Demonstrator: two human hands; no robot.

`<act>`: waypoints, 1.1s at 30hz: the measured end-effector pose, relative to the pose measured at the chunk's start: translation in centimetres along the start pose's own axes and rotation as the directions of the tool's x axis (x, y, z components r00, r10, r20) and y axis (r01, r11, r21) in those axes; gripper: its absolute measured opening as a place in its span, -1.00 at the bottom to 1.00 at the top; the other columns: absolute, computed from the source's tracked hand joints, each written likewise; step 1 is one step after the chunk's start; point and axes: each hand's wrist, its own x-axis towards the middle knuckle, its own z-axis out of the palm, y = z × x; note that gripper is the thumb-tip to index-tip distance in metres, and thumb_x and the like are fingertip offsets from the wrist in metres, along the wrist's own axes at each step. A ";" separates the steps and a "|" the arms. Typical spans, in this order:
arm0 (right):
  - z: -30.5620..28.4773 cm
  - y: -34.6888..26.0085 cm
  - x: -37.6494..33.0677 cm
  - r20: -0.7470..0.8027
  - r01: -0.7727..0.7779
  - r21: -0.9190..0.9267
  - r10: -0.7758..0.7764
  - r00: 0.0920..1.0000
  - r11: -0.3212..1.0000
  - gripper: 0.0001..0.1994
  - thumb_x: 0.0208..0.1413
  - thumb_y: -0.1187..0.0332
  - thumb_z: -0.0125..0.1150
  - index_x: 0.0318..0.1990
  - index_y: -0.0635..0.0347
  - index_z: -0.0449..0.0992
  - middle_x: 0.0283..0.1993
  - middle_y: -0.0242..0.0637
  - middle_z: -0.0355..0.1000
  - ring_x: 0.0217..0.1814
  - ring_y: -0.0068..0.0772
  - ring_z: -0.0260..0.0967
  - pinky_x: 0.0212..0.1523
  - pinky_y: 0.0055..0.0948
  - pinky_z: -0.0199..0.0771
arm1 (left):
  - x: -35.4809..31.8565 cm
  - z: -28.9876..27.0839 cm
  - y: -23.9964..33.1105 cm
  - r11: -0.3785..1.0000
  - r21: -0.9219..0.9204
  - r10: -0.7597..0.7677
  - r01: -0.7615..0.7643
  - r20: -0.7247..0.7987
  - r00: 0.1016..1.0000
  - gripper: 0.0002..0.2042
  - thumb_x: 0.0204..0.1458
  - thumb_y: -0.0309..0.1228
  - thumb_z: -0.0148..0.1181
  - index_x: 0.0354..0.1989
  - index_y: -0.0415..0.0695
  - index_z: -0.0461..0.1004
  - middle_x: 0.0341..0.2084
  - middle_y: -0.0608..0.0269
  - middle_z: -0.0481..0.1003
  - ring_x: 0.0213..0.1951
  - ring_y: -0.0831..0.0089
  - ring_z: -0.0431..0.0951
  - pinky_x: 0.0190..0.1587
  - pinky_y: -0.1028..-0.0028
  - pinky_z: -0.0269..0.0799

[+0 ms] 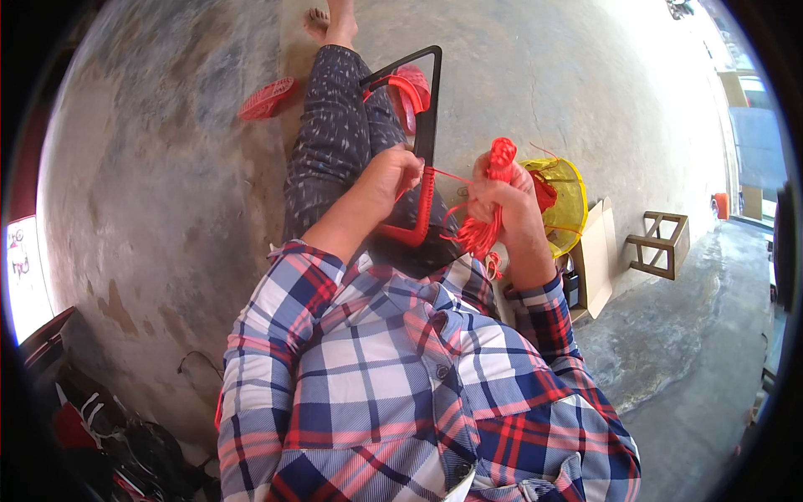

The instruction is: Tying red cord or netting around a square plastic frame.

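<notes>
From the head camera, the landmark is a black triangular frame (428, 117) that stands across the person's lap, its lower rail already wrapped in red cord (424, 205). It leans against the outstretched leg, probably so both hands stay free for winding.

The left hand (391, 171) sits just left of the frame, fingers curled tight against the upright bar where the wrapping ends, pinching the cord in place (it appears to hold the tension).

The right hand (502, 201) is just right of the frame, closed into a fist around a bundle of red cord (493, 197); a coil sticks out above the knuckles and loose strands hang below. A single taut strand runs from it back to the frame.

Beyond the right hand sits a yellow basket (570, 201); farther right of it, a cardboard box (595, 255).
</notes>
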 end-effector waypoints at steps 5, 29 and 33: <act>-0.9 1.8 3.4 -0.216 -0.123 -0.483 0.018 0.976 0.867 -0.79 0.08 0.27 0.26 -0.43 0.23 0.47 -0.60 -0.44 0.35 -0.60 -0.65 0.28 -0.57 -0.58 0.27 | 0.6 -1.3 -0.6 0.984 -0.090 -0.156 0.155 0.004 0.988 -0.93 0.13 -0.38 0.02 -0.29 -0.07 0.40 -0.34 0.39 0.48 -0.33 0.56 0.50 -0.23 0.58 0.35; 2.3 -3.6 -1.5 -0.015 0.076 0.143 -0.075 0.997 0.987 -0.60 0.03 0.34 0.03 0.03 0.34 0.27 -0.40 -0.17 0.34 -0.54 -0.45 0.24 -0.47 -0.44 0.29 | -2.2 2.2 0.7 0.312 0.842 0.716 -0.440 0.096 0.691 -0.66 -0.09 -0.58 0.08 -0.06 -0.23 0.35 -0.14 0.09 0.43 -0.08 0.27 0.46 0.05 0.42 0.33; 2.6 -8.2 -4.2 0.429 0.248 0.091 -0.263 0.864 0.964 -0.55 0.00 0.22 0.17 -0.06 0.42 0.33 -0.26 0.04 0.41 -0.53 -0.29 0.33 -0.35 -0.28 0.40 | -4.3 5.8 1.2 -0.039 0.802 0.716 -0.596 0.438 0.544 -0.73 -0.14 -0.55 0.17 -0.19 -0.20 0.42 -0.29 0.07 0.49 -0.27 0.18 0.53 -0.12 0.36 0.41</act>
